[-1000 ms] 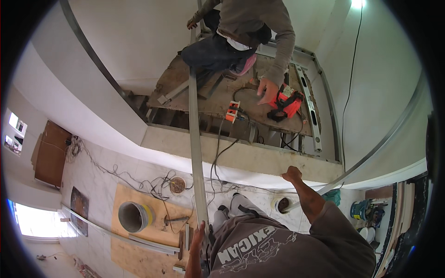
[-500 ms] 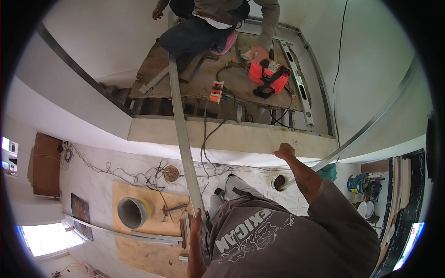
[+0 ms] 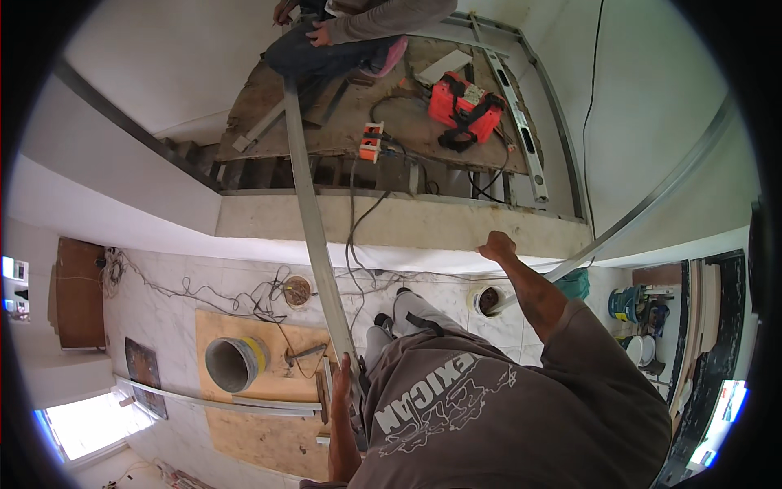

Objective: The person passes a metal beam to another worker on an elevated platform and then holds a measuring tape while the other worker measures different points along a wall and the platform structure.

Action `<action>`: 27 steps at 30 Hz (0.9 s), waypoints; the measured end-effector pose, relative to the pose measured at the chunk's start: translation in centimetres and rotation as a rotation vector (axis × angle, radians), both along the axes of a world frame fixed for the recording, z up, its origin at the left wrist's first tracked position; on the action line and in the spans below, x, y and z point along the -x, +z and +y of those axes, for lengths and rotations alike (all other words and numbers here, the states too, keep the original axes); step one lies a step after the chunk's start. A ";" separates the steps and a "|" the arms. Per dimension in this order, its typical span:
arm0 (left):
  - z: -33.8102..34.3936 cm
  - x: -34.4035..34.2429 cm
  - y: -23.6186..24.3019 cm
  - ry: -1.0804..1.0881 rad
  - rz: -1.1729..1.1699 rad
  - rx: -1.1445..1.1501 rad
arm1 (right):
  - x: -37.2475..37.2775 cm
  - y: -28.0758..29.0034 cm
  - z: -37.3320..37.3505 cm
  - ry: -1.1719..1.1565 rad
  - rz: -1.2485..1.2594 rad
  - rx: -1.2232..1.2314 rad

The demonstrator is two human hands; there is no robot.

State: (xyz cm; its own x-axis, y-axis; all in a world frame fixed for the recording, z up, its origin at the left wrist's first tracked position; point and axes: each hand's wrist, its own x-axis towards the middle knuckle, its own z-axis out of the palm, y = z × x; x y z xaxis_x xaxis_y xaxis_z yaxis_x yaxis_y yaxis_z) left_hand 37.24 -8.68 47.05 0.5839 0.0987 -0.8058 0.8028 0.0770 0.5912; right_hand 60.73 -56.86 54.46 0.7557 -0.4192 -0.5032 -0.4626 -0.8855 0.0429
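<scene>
My left hand (image 3: 341, 387) is closed around the near end of a long grey metal tube (image 3: 307, 208) beside my waist. The tube runs up and away, over the pale ledge (image 3: 375, 226), to the raised platform. There a co-worker kneels at its far end, with one hand (image 3: 319, 34) over the thigh and the other (image 3: 285, 11) close to the tube. My right hand (image 3: 497, 245) makes a fist at the front edge of the ledge, with nothing visible in it.
On the wooden platform (image 3: 326, 151) are a red tool bag (image 3: 464, 110), a spirit level (image 3: 519, 122), an orange outlet box (image 3: 371, 141) and cables. Below left, a bucket (image 3: 232, 364) lies on a plywood sheet (image 3: 224, 326). Another bucket (image 3: 489, 301) stands by my legs.
The co-worker's hand has left the spot beside the red bag and come back over the thigh. A pale flat piece now shows there. My hands keep their places; the view has shifted slightly.
</scene>
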 end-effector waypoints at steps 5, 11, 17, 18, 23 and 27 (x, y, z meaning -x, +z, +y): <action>-0.1 -0.2 0.2 0.031 -0.009 0.046 | 0.6 -0.5 0.1 0.035 -0.024 -0.040; -1.7 -2.6 5.1 0.069 -0.007 0.004 | 1.4 0.1 0.5 0.065 -0.046 0.009; -2.5 -4.3 6.7 0.126 -0.022 -0.019 | -1.1 0.3 -0.7 0.074 0.080 0.004; -2.7 -4.7 7.0 0.112 -0.036 -0.044 | -1.5 0.5 -0.7 0.095 0.141 -0.011; -2.0 -6.1 5.1 0.104 -0.033 0.053 | -1.2 0.3 -1.0 0.077 0.099 -0.010; -1.4 -7.0 3.2 0.078 -0.023 0.140 | -1.8 -0.1 -1.2 0.076 0.083 -0.001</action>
State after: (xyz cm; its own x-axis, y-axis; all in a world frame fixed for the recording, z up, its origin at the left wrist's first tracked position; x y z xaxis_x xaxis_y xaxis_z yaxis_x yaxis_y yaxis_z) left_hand 44.29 -10.07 50.27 0.5976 0.0322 -0.8011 0.7774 0.2215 0.5888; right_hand 62.51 -58.05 54.34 0.7410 -0.3615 -0.5659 -0.3890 -0.9180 0.0770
